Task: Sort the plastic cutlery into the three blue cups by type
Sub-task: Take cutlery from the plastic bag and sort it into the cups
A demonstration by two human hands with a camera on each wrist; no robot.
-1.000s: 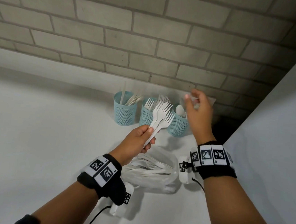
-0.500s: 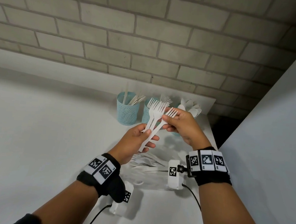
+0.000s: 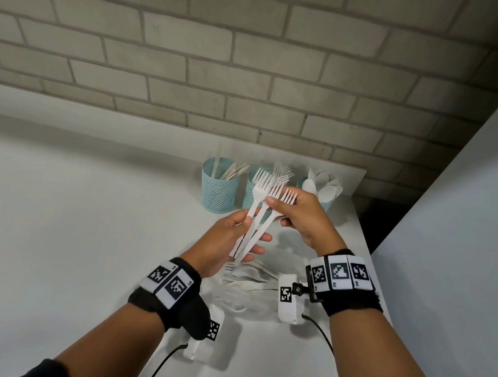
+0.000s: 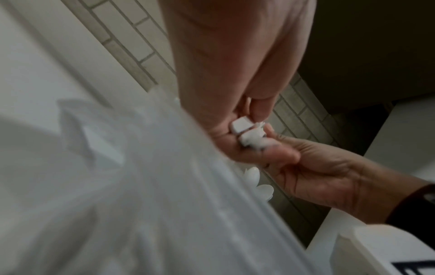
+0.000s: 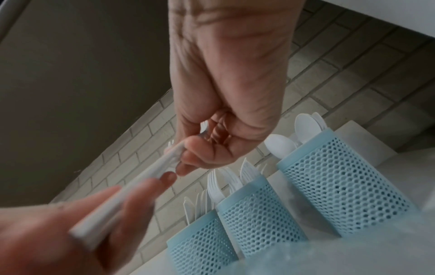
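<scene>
While the left hand (image 3: pixel 230 241) is gripping the handles of a fanned bunch of white plastic forks (image 3: pixel 259 210), the right hand (image 3: pixel 303 214) is pinching one of them just below its tines. Three pale blue mesh cups (image 3: pixel 218 193) are standing in a row at the surface's (image 3: pixel 70 232) far right corner, holding knives, forks and spoons. More white cutlery (image 3: pixel 248 279) is lying in a clear bag beneath the wrists.

Soft, even light; the wrist views look blurred up close, and the head view bends at its edges.
</scene>
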